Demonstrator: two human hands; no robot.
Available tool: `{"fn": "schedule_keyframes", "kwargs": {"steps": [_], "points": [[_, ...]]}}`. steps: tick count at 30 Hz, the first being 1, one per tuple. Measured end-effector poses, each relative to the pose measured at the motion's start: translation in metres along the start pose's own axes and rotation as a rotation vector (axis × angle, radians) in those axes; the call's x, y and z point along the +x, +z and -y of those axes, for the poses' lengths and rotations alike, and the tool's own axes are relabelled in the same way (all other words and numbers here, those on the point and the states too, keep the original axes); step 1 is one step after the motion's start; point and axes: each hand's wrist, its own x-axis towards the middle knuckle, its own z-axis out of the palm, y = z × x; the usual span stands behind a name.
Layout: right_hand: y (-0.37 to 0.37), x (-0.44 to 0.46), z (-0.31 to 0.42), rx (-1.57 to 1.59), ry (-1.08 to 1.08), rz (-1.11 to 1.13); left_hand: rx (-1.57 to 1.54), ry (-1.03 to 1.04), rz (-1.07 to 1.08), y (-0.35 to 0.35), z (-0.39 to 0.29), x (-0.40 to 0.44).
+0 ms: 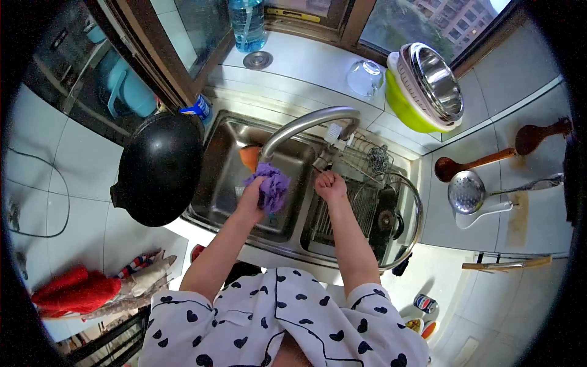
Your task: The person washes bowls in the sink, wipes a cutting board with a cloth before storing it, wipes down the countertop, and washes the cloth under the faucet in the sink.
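Observation:
My left hand (251,199) is closed around a crumpled purple cloth (272,187), held over the left sink basin (214,177) beneath the spout of the curved metal faucet (309,121). At the base of that faucet, my right hand (331,185) has its fingers curled closed at the end of the faucet handle (322,162). The fingers partly hide where they meet it. An orange item (249,157) lies in the left basin, behind the cloth. Whether water is running I cannot tell.
A black wok (160,168) leans left of the sink. Wire racks (333,214) sit in the right basin. Nested bowls (428,92), a glass bowl (365,78) and a blue liquid bottle (247,27) stand on the sill. Ladles (468,191) hang at right.

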Motion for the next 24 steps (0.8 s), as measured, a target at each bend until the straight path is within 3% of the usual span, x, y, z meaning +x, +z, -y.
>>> {"fn": "schedule_keyframes", "kwargs": {"steps": [4,7,10,13,15,17,20,24], "points": [[-0.016,0.011,-0.003,0.097,0.052,0.196,0.019,0.012,0.042,-0.030,0.001,0.033],[-0.014,0.016,-0.002,0.123,0.012,0.049,0.019,0.011,0.024,-0.035,-0.001,0.042],[-0.012,0.006,-0.012,0.120,-0.013,0.081,0.043,-0.021,0.025,-0.036,-0.006,0.047],[0.015,-0.010,-0.050,-0.218,-0.138,-0.070,0.145,0.012,-0.009,-0.035,-0.008,0.057],[0.006,-0.004,-0.078,-0.781,-0.200,-0.101,0.230,0.040,-0.052,-0.032,-0.012,0.061],[0.020,-0.024,-0.116,-0.849,-0.063,0.165,0.306,0.048,-0.100,-0.017,-0.027,0.049],[0.043,-0.040,-0.157,-0.849,-0.078,0.162,0.742,0.246,-0.262,-0.004,-0.031,0.034],[0.023,0.016,-0.153,-0.699,0.047,0.248,0.884,0.751,-0.194,-0.033,0.004,0.060]]}}
